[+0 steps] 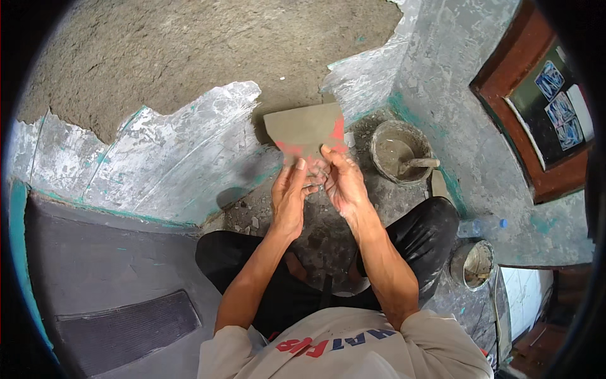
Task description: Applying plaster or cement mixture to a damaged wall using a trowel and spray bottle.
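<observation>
A wide, flat scraper (306,126), its broad blade coated in grey-brown plaster with red showing along the lower edge and side, is held up in front of the wall. My right hand (346,186) grips it low on the right, thumb pressed on the face. Close beneath the blade is my left hand (287,202), its thumb pointing up near the lower edge. Motion smears the left fingers around the hidden handle, so their hold cannot be made out. Behind the blade, the wall carries rough brown plaster (189,57) above a jagged border of worn grey-white paint (183,139).
To the right stands a bucket (375,155) of wet plaster with a wooden-handled tool (424,163) in it. A smaller bucket (459,268) and a plastic bottle (470,227) sit by my knee. Debris (255,222) litters the floor. A grey ledge with a ribbed mat (132,328) lies left.
</observation>
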Demonstrator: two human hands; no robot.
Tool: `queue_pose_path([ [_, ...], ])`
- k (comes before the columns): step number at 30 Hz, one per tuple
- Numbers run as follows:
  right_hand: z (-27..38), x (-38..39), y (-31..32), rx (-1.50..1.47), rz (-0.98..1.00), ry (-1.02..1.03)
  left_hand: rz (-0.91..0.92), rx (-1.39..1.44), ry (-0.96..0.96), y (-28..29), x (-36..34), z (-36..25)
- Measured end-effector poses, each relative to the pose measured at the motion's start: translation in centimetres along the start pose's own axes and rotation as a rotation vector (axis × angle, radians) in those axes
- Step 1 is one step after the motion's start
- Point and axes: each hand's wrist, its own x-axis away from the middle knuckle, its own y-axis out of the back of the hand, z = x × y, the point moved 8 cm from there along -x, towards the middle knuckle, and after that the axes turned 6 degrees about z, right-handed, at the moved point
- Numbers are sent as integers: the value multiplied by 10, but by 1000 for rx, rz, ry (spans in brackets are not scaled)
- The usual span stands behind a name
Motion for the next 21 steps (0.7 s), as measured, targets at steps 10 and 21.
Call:
queue_pose_path([
  [10, 129, 90, -15, 1667, 293, -67, -234, 212, 16, 51, 0, 13],
  [21, 233, -42, 296, 2788, -106, -289, -79, 104, 276, 10, -22, 87],
])
